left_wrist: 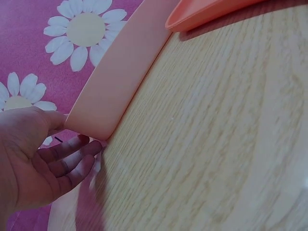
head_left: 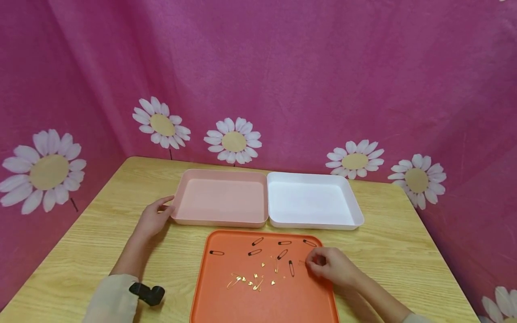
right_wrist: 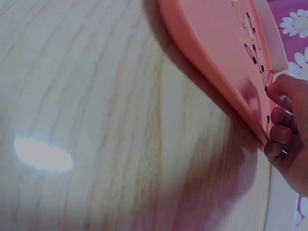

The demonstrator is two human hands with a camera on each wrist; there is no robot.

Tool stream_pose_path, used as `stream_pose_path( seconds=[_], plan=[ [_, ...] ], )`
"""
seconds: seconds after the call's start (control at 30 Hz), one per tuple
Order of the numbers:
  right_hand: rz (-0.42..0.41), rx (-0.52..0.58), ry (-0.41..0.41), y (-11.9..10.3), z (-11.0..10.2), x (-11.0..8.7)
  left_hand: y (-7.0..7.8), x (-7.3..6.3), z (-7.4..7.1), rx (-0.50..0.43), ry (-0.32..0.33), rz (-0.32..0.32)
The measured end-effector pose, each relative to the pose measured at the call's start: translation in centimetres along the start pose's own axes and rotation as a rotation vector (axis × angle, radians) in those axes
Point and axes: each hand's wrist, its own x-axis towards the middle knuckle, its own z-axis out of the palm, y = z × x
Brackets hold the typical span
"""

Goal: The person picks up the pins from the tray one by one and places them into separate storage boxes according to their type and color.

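My right hand [head_left: 333, 265] is over the right side of the orange tray [head_left: 299, 305], thumb and index finger pinching a black safety pin [right_wrist: 269, 81]. The pin's loop sticks up past the fingertips in the right wrist view. On that tray lie several black safety pins [head_left: 291, 268], spread across its far half. Several small gold safety pins [head_left: 258, 283] lie loosely grouped near its middle. My left hand [head_left: 152, 218] touches the left end of the pink tray [head_left: 220, 223], thumb at the rim and the other fingers loosely bent by the outer wall [left_wrist: 113, 91].
Beyond the orange tray, the pink tray and a white tray [head_left: 315, 225] stand side by side, their ends meeting. All three are on a wooden table [head_left: 404, 251]. A pink curtain [head_left: 282, 67] with white daisies encloses the back and sides.
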Motion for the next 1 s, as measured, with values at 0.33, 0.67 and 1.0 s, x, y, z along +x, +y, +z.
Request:
stream_pose_path(
  seconds=[0.33,0.67,1.0],
  plan=[
    [0.019,0.157,0.058,-1.4,-0.8,1.4,0.0,0.0,0.2,-0.019,0.019,0.005],
    [-0.032,0.133,0.101,-3.1,-1.8,5.1,-0.1,0.0,0.6,-0.020,0.016,0.002],
    [-0.007,0.130,0.118,-5.4,-1.5,10.0,0.1,0.1,0.5,-0.017,0.034,-0.013]
  ],
)
